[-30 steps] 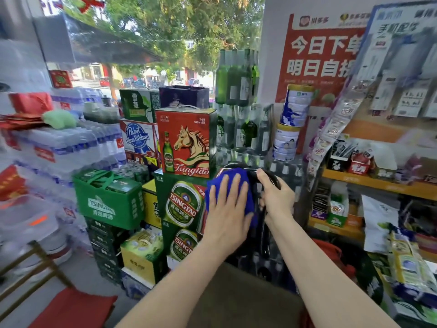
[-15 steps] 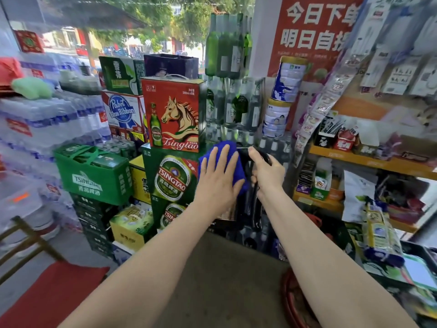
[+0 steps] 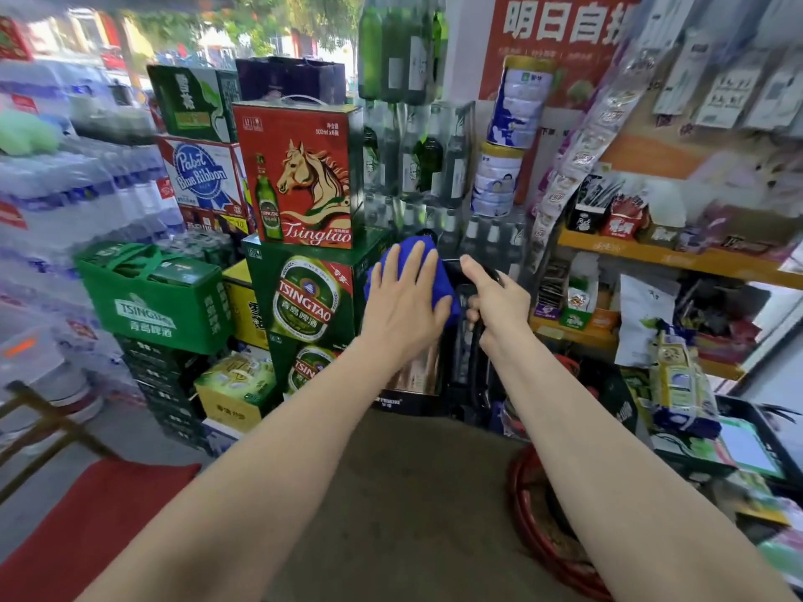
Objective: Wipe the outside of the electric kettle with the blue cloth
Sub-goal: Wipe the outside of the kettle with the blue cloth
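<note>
An electric kettle (image 3: 417,375) with a shiny metal body and a black base and handle stands at the far edge of a brown surface (image 3: 391,493). My left hand (image 3: 404,306) lies flat, fingers spread, pressing the blue cloth (image 3: 447,293) against the kettle's upper left side. The hand hides most of the cloth. My right hand (image 3: 491,306) is closed around the black handle at the kettle's top right. The lid area is largely hidden behind both hands.
Stacked beer cartons (image 3: 304,297) rise just left of the kettle, with a green crate (image 3: 160,293) further left. Glass bottles (image 3: 413,167) stand behind. Orange shelves (image 3: 652,254) of packets fill the right. A red basket (image 3: 547,536) sits by my right forearm.
The view has tilted down a little, so the kettle's metal body and base now show. My left hand with the cloth sits slightly lower on the kettle. My right hand keeps its hold on the handle.
</note>
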Available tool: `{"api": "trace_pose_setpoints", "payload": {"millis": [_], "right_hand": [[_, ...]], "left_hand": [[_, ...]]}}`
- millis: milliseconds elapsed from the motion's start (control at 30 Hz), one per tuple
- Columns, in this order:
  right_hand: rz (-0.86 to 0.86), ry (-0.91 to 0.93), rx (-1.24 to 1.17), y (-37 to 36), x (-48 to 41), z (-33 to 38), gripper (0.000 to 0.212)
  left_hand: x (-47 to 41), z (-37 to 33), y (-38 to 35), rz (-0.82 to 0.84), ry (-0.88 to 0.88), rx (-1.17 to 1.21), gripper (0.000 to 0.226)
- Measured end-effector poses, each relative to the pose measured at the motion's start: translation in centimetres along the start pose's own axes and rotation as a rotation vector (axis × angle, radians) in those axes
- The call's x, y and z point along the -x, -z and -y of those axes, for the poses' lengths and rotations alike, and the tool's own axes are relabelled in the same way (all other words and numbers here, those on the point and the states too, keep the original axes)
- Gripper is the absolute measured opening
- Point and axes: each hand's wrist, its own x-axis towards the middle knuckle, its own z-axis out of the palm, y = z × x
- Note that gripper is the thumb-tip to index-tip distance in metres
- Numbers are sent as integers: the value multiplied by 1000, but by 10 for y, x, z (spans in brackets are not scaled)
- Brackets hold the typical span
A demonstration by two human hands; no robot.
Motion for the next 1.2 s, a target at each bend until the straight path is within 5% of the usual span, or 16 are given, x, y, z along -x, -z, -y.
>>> {"api": "trace_pose_setpoints", "payload": {"millis": [200, 400, 533, 733, 933, 1200], "right_hand": [[-58, -15, -16, 13, -12, 1, 31], [17, 53, -9, 4, -3, -15, 21], [12, 130, 99, 0, -5, -21, 44], [-23, 174, 121, 8, -7, -23, 48], [64, 217, 64, 15, -7, -8, 28], [148, 259, 289, 17, -10, -1, 38]], "left_hand": [[71, -7, -28, 13, -400, -255, 71], [19, 4, -25, -40, -77, -20, 72], [2, 17, -29, -49, 184, 241, 76], [63, -19, -54, -77, -165, -140, 73], [40, -5, -44, -55, -194, -127, 76], [54, -14, -60, -50, -157, 8, 75]]}}
